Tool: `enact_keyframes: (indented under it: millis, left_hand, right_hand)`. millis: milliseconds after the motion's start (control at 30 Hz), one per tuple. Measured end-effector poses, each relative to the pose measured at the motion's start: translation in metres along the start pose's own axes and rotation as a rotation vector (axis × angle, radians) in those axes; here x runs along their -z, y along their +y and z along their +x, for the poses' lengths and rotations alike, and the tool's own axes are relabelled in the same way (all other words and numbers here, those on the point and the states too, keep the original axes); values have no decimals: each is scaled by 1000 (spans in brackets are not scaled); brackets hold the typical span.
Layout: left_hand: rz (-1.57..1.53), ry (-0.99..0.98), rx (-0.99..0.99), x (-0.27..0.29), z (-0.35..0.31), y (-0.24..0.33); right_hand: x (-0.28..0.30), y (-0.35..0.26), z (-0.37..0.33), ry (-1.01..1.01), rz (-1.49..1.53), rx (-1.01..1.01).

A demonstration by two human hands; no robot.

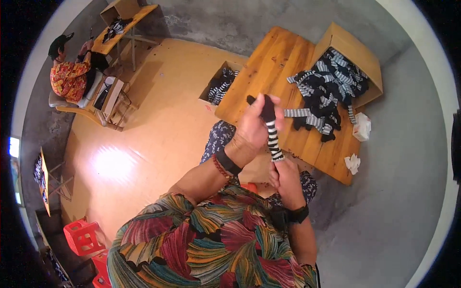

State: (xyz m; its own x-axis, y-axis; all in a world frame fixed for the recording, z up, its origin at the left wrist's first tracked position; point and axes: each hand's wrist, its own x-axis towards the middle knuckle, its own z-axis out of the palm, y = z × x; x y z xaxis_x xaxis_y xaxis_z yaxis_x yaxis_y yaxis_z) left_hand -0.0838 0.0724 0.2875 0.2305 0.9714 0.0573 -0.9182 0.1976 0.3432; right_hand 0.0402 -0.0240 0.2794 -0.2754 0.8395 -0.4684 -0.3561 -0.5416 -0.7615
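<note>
Above my lap, both hands work on a black knitted piece with a black-and-white striped tube [272, 139]; whether it is a sock or a glove I cannot tell. My left hand [253, 126] is closed round its black upper end, and a black tip pokes out past the thumb. Lower down, my right hand [286, 178] grips the open end of the striped part, its fingers curled. Just beyond the hands, a loose heap of black and grey-striped knitted pieces [324, 98] spills over the wooden table [276, 57].
A cardboard box [372, 62] lies on its side on the table, with a white tissue pack [362, 127] and crumpled tissue [352, 164] nearby. Another box [206, 93] of striped pieces stands left of the table. Far left, a person [71, 77] sits at another table. Red stools [82, 236] stand lower left.
</note>
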Motion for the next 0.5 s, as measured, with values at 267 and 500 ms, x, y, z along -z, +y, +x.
enact_keyframes:
  millis: [267,500]
  left_hand:
    - [354,-32,-254,-4,0,-6]
    - [318,42,-78,-24,-18,-16]
  right_hand:
    - [6,0,-7,54,-115,-1]
    - [-8,-4,4,18,80,71]
